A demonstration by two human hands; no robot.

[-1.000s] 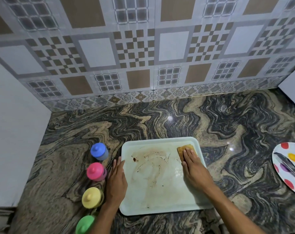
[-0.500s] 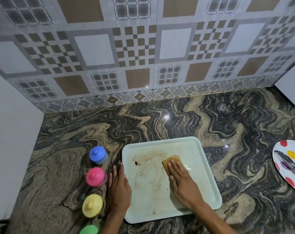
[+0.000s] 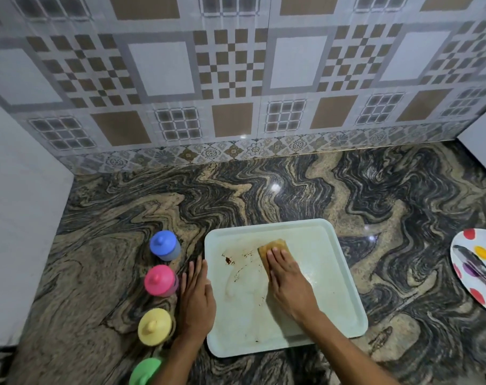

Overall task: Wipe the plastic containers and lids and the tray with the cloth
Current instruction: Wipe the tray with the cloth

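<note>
Head view showed the tray [image 3: 344, 301] flat on the worktop [image 3: 264, 195]. It looked light and stiff, and likely to slide on the polished stone. The left hand [image 3: 197, 298] lay flat, fingers straight, against the tray's left rim, a sensible place to brace it. The right hand [image 3: 289, 282] made a flat grip, fingers straight and together, pressing the soft cloth [image 3: 273, 245] under its fingertips in the tray's far middle, just beside brown smears [image 3: 228, 260].
</note>
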